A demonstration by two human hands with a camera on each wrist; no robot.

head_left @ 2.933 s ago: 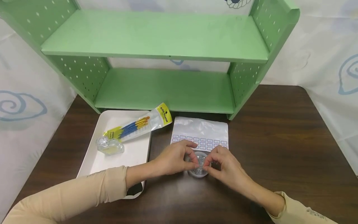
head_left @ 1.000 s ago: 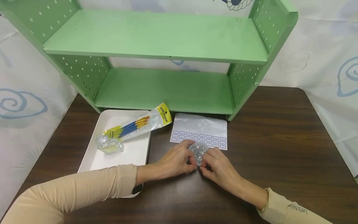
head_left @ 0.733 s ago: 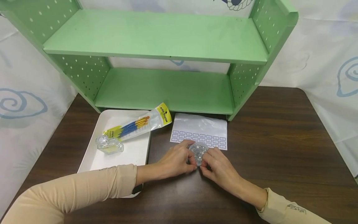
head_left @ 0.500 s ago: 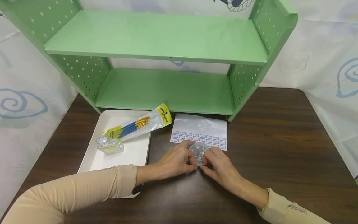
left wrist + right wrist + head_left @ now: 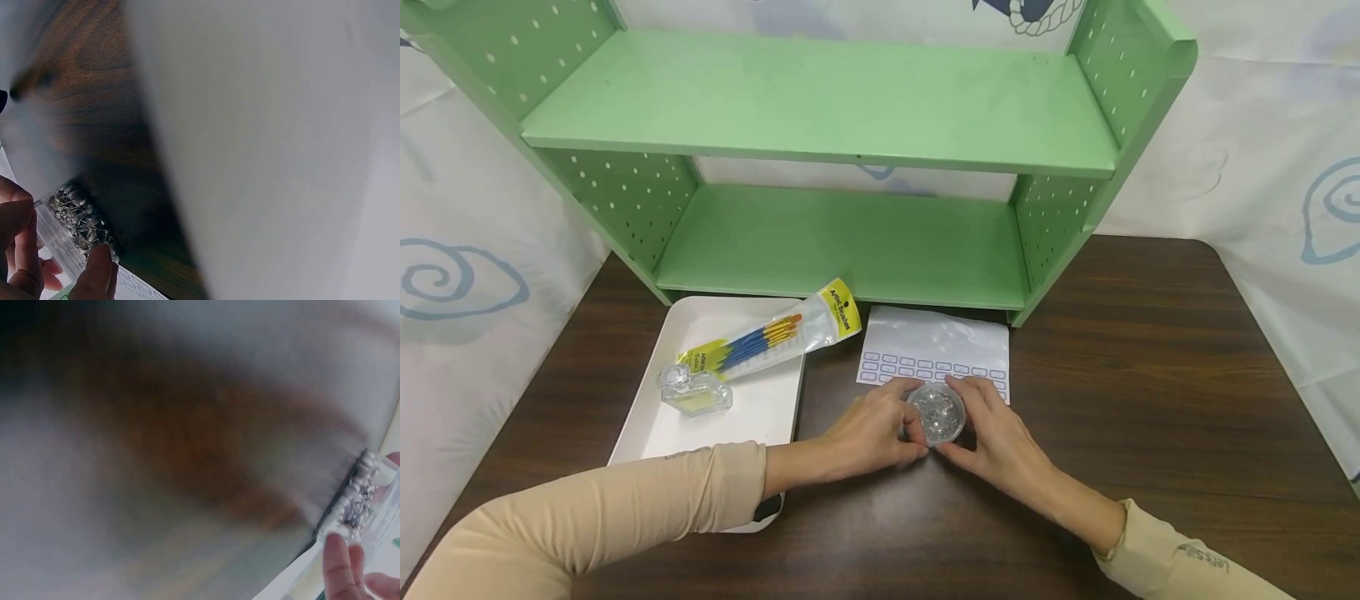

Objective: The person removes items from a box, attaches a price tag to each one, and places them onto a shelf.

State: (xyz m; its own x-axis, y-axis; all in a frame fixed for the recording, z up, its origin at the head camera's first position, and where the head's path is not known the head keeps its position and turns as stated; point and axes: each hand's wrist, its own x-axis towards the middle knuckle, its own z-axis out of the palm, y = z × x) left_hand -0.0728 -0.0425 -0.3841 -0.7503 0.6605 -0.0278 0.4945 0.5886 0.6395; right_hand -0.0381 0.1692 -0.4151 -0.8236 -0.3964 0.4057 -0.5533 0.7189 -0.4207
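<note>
A round clear plastic container [image 5: 942,414] of silver thumbtacks [image 5: 79,215] stands on the dark wooden table, right at the near edge of the label sheet. My left hand [image 5: 874,427] holds its left side, index finger at the back and thumb at the front. On the opposite side my right hand [image 5: 997,431] curves round the wall, thumb low at the front and fingers at the back. Both wrist views show fingertips against the clear wall, with the tacks [image 5: 359,497] heaped at the bottom.
Behind the container lies a white sheet of small blue-bordered labels [image 5: 936,337]. A white tray [image 5: 752,421] at left bears a pack of artist brushes [image 5: 767,333] and a clear glass bottle [image 5: 696,393]. A green shelf unit [image 5: 842,229] stands at the back.
Earlier both hands pinched close together over the container, which has since shifted slightly away from me. In the last half second the right fingers spread from its front edge to its right side.
</note>
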